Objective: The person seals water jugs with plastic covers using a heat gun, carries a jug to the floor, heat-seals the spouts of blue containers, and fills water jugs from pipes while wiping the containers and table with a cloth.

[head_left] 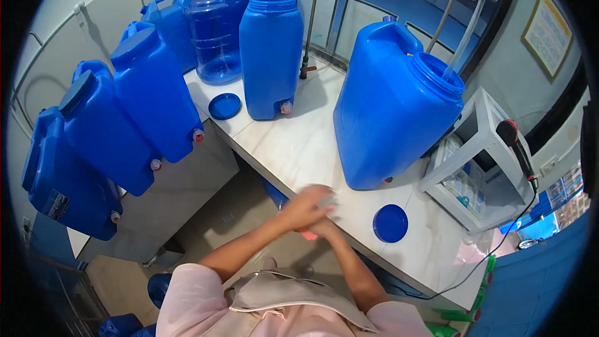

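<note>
My left hand [304,207] and my right hand [322,227] meet in front of the counter's near edge. The left lies over the right, and motion smears its fingers. Closed fingers of the right hand are partly hidden behind the left. A small red piece [309,235] shows under the hands, and a whitish blur sits at the left fingertips; what they are I cannot make out. Beyond the hands stands a large blue water container [387,112], uncapped, with a hose in its mouth. A round blue lid [390,223] lies on the counter to the right.
Another uncapped blue container [271,56] with a tap stands farther back, beside a second lid [224,106]. Capped containers [109,131] line the left counter. A clear blue bottle [215,37] is behind. At right are a white rack [465,175] and a corded microphone [518,146].
</note>
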A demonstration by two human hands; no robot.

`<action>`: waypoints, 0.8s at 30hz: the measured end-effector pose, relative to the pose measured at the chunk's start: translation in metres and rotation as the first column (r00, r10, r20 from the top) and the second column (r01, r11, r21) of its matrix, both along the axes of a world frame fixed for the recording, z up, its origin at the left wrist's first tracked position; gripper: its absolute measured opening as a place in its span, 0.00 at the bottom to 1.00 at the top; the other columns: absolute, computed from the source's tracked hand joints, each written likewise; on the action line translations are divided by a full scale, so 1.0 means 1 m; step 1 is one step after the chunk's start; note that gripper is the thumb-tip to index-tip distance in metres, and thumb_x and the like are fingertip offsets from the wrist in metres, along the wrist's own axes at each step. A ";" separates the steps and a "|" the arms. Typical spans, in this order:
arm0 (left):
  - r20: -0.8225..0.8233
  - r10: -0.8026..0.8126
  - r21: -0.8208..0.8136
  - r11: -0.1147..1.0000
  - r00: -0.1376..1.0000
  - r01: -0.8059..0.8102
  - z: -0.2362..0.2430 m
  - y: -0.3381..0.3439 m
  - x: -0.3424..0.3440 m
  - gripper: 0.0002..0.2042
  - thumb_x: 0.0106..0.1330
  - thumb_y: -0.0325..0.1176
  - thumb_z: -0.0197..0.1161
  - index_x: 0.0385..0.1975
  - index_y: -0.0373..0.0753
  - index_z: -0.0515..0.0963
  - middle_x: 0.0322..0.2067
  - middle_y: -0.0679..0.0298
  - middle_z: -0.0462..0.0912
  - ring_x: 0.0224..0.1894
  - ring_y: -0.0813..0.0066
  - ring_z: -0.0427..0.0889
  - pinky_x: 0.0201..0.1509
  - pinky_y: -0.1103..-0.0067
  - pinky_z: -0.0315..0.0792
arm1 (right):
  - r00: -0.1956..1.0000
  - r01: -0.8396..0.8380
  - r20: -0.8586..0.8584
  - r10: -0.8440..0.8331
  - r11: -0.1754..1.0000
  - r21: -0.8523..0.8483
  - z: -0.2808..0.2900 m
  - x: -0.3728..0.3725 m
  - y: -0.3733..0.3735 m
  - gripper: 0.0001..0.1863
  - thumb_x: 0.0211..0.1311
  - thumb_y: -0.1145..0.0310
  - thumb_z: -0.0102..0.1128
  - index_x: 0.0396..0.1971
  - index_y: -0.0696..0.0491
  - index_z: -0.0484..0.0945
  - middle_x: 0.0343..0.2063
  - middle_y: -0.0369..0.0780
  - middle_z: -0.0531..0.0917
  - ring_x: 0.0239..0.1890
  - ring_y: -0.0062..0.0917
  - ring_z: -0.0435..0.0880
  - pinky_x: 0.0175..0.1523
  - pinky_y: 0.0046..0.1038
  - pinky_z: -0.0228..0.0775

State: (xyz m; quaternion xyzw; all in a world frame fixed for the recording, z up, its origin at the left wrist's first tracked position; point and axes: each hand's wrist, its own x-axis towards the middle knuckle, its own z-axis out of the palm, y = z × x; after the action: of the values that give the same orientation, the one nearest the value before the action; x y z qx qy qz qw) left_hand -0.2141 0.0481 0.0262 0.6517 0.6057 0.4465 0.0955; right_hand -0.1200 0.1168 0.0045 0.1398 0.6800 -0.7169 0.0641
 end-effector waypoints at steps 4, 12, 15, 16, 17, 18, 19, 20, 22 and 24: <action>0.794 0.144 -0.296 0.940 0.591 0.169 -0.004 -0.076 -0.032 0.23 0.60 0.42 0.58 0.51 0.37 0.66 0.49 0.56 0.70 0.50 0.64 0.73 0.55 0.69 0.67 | 0.971 0.093 -0.230 -0.060 0.986 0.135 0.032 -0.032 -0.010 0.10 0.57 0.65 0.55 0.34 0.55 0.73 0.15 0.31 0.72 0.20 0.14 0.71 0.26 0.18 0.64; 0.971 0.225 -0.240 0.907 0.085 0.346 0.029 -0.125 -0.062 0.14 0.56 0.25 0.60 0.42 0.30 0.69 0.34 0.60 0.76 0.32 0.77 0.79 0.35 0.86 0.78 | 0.864 0.058 -0.470 -0.182 0.962 -0.266 0.046 -0.125 -0.077 0.13 0.55 0.74 0.59 0.23 0.52 0.62 0.14 0.34 0.72 0.18 0.17 0.71 0.25 0.18 0.66; 0.968 0.243 -0.249 0.930 0.056 0.272 0.008 -0.137 -0.068 0.09 0.57 0.24 0.58 0.36 0.31 0.70 0.29 0.61 0.76 0.23 0.81 0.76 0.21 0.91 0.72 | 0.954 0.011 -0.285 -0.089 0.965 -0.262 0.042 -0.141 -0.085 0.12 0.58 0.69 0.58 0.29 0.52 0.62 0.09 0.35 0.70 0.11 0.18 0.70 0.19 0.18 0.66; 0.958 0.286 -0.280 0.908 0.026 0.311 -0.002 -0.137 -0.072 0.06 0.57 0.24 0.55 0.32 0.34 0.68 0.25 0.62 0.73 0.17 0.83 0.68 0.12 0.92 0.59 | 0.968 0.028 -0.238 -0.083 0.973 -0.228 0.029 -0.150 -0.087 0.11 0.58 0.68 0.57 0.29 0.52 0.63 0.08 0.34 0.69 0.10 0.17 0.68 0.18 0.18 0.64; 0.958 0.285 -0.280 0.908 0.029 0.312 -0.010 -0.138 -0.077 0.06 0.57 0.24 0.55 0.32 0.34 0.68 0.25 0.62 0.73 0.17 0.83 0.68 0.12 0.92 0.59 | 0.978 0.044 -0.190 -0.082 0.980 -0.194 0.023 -0.158 -0.090 0.11 0.59 0.67 0.57 0.29 0.53 0.64 0.07 0.33 0.68 0.08 0.17 0.67 0.16 0.18 0.62; 0.956 0.292 -0.288 0.901 0.037 0.326 -0.016 -0.139 -0.082 0.05 0.57 0.25 0.55 0.31 0.35 0.68 0.21 0.64 0.71 0.15 0.85 0.65 0.11 0.92 0.55 | 0.985 0.078 -0.143 -0.098 0.987 -0.140 0.016 -0.164 -0.093 0.10 0.59 0.65 0.56 0.29 0.53 0.65 0.07 0.33 0.68 0.07 0.16 0.65 0.14 0.19 0.60; 0.953 0.301 -0.297 0.892 0.044 0.342 -0.024 -0.141 -0.088 0.04 0.57 0.27 0.55 0.29 0.36 0.68 0.17 0.66 0.69 0.13 0.87 0.62 0.10 0.92 0.52 | 0.984 0.084 -0.142 -0.104 0.986 -0.142 0.007 -0.171 -0.095 0.10 0.59 0.65 0.56 0.29 0.53 0.65 0.07 0.33 0.68 0.07 0.16 0.65 0.14 0.19 0.60; 0.953 0.301 -0.297 0.888 0.046 0.351 -0.031 -0.140 -0.093 0.04 0.57 0.27 0.55 0.29 0.36 0.68 0.17 0.66 0.69 0.13 0.87 0.62 0.10 0.92 0.52 | 0.982 0.139 -0.113 -0.152 0.983 -0.116 -0.005 -0.178 -0.093 0.10 0.59 0.65 0.56 0.28 0.53 0.66 0.08 0.33 0.67 0.07 0.16 0.65 0.13 0.20 0.58; 0.845 0.512 -0.535 0.790 0.157 0.300 -0.049 -0.138 -0.101 0.03 0.57 0.29 0.53 0.24 0.39 0.71 0.16 0.69 0.68 0.12 0.87 0.61 0.08 0.86 0.51 | 0.974 0.203 -0.080 -0.211 0.975 -0.093 -0.027 -0.189 -0.093 0.11 0.58 0.64 0.56 0.27 0.54 0.67 0.08 0.33 0.67 0.07 0.17 0.64 0.11 0.21 0.56; 0.784 0.568 -0.618 0.753 0.251 0.227 -0.088 -0.135 -0.109 0.04 0.57 0.29 0.52 0.23 0.39 0.72 0.15 0.67 0.69 0.11 0.84 0.63 0.08 0.83 0.53 | 0.962 0.268 -0.003 -0.272 0.946 0.181 -0.048 -0.199 -0.095 0.10 0.58 0.64 0.54 0.29 0.55 0.67 0.14 0.41 0.74 0.13 0.30 0.74 0.19 0.31 0.66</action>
State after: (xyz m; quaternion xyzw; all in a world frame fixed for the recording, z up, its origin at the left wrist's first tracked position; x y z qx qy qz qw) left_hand -0.3228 -0.0870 -0.0617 0.0968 0.6028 0.5228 0.5949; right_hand -0.3187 0.0218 -0.0431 0.2448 0.7157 -0.6529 -0.0403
